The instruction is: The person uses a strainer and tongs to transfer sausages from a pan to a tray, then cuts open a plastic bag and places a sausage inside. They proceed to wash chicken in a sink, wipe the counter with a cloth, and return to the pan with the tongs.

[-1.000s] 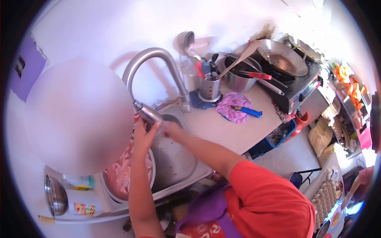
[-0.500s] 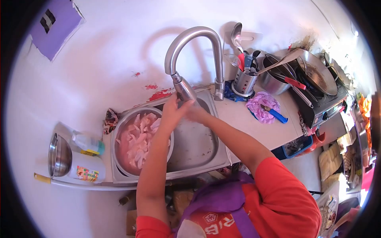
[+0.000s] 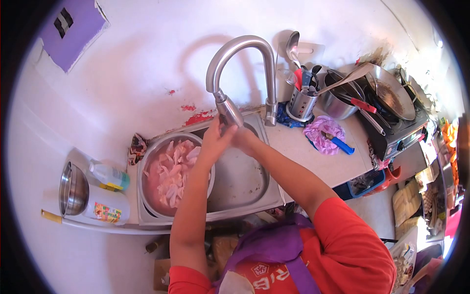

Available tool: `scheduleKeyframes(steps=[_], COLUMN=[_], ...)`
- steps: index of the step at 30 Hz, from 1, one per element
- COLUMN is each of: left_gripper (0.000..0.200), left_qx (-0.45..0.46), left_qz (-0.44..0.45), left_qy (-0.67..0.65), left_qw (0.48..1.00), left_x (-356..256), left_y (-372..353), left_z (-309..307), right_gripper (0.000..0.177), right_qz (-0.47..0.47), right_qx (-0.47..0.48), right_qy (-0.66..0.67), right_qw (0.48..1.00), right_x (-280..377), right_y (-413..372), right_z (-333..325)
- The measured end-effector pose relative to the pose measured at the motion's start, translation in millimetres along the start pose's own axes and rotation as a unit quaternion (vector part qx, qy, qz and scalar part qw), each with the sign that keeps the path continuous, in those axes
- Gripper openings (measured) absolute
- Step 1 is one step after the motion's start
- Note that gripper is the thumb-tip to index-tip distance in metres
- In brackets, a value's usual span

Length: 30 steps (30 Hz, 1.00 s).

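Note:
Under the spray head of a curved steel faucet, my two hands meet close together over the sink. My left hand has its fingers stretched up beside the nozzle, thumb apart from them. Partly covered by the left thumb and the nozzle, my right hand lies just to the right, its fingers hidden. Left of the hands, a round metal basin sits in the sink and holds raw chicken pieces in pinkish water.
Right of the sink, a blue-handled knife rests on a crumpled purple plastic bag. Behind it stand a utensil holder, a pot and a stove with pans. Plastic bottles and a steel bowl are at left.
Both hands stay at the nozzle with only slight shifts. The whole view has moved a little; the basin and chicken keep their place.

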State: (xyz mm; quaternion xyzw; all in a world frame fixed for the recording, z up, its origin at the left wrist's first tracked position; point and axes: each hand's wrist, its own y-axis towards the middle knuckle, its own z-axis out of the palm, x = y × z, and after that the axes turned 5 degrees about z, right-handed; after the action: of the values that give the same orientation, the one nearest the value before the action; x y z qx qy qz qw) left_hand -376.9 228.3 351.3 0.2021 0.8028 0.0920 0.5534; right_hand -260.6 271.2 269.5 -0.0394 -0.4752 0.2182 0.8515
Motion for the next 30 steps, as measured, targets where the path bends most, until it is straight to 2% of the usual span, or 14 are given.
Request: scheduleKeyframes(steps=[2,5,7,9,11,12,15,16,18,20,24,27,28,30], left_gripper=[0.061,0.061,0.06,0.059,0.059,0.06,0.061,0.056,0.047,0.037,0.038,0.039,0.039,0.04], left_qx=[-0.004,-0.032,-0.048,-0.049,-0.089,-0.073,-0.138,-0.185,-0.19,-0.192,-0.113,-0.033,0.03,0.135], left_qz=[-0.014,-0.022,-0.02,0.003,0.072,0.065,-0.038,-0.025,-0.076,-0.141,-0.183,-0.098,-0.037,0.03], left_qy=[0.032,0.012,-0.065,-0.057,0.032,0.004,-0.153,-0.287,-0.432,-0.525,-0.606,-0.677,-0.708,-0.738], left_qw=[0.999,0.999,0.997,0.997,0.993,0.995,0.978,0.94,0.878,0.817,0.766,0.729,0.704,0.66], left_x=[1.8,12.5,14.2,8.2,3.0,3.7,13.5,1.3,56.9,62.4,46.7,90.8,118.5,140.5], left_y=[-1.0,-0.1,-1.4,-0.8,-1.2,-0.4,-6.0,-2.5,-0.6,1.4,5.4,15.4,21.3,27.5], left_z=[-1.2,2.2,7.3,12.3,16.4,16.8,24.6,33.0,31.8,43.5,60.5,48.3,40.8,32.5], right_gripper=[0.009,0.013,0.022,0.032,0.04,0.045,0.045,0.045,0.045,0.045,0.04,0.037,0.034,0.038], right_qz=[-0.005,-0.039,-0.027,0.004,-0.015,-0.021,-0.023,-0.019,-0.023,0.002,-0.011,-0.043,-0.043,-0.043], right_qx=[0.046,-0.021,0.001,0.007,0.082,0.12,0.117,0.088,0.088,0.066,0.004,0.014,0.073,0.048], right_qy=[0.062,-0.105,0.187,0.355,0.324,0.306,0.239,0.254,0.271,0.29,0.285,0.293,0.31,0.295], right_qw=[0.997,0.993,0.982,0.935,0.942,0.944,0.964,0.963,0.958,0.955,0.958,0.955,0.947,0.953], right_x=[-9.4,-16.7,-2.1,34.4,49.4,50.8,40.7,38.8,36.7,35.3,36.5,30.0,27.6,32.4], right_y=[18.1,33.0,24.4,-7.1,-31.4,-37.0,-23.4,-19.5,-19.5,-13.6,-19.5,-10.2,-7.2,-10.5], right_z=[-7.6,-14.9,1.8,28.4,36.6,36.9,31.2,35.0,37.6,38.5,44.4,42.5,41.8,43.2])
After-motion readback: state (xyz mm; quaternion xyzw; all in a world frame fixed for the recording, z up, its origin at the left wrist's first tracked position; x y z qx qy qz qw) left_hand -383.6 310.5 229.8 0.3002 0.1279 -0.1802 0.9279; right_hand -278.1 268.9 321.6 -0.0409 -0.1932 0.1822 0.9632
